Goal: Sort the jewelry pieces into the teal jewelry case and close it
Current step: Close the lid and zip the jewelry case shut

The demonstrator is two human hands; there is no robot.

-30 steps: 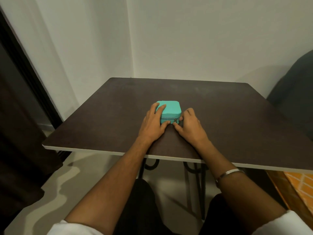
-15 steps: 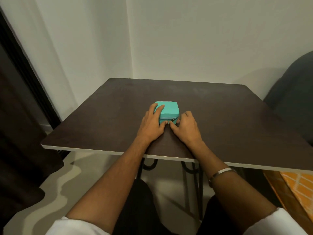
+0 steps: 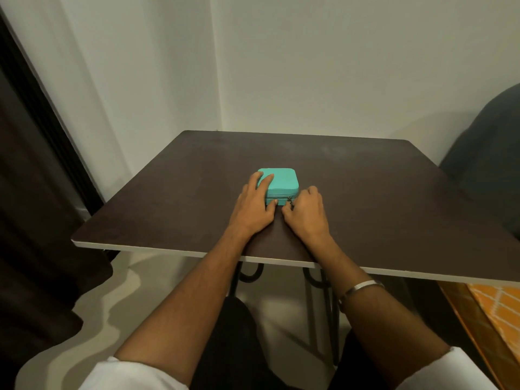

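Note:
The teal jewelry case (image 3: 282, 181) lies with its lid down in the middle of the dark brown table (image 3: 365, 192). My left hand (image 3: 254, 205) rests on the case's left side, fingers spread over the lid and thumb against the front wall, holding it still. My right hand (image 3: 305, 212) sits at the case's front right corner, thumb and forefinger pinched on the small metal zipper pull (image 3: 289, 199). No loose jewelry shows on the table.
The table stands in a corner of white walls. A dark curtain (image 3: 36, 220) hangs at the left, a dark rounded seat back (image 3: 489, 153) is at the right, and an orange patterned surface (image 3: 498, 308) lies below the table's right edge.
My right hand has slid along the case's front from the middle back toward the right corner with the zipper pull. My left hand stayed on the case.

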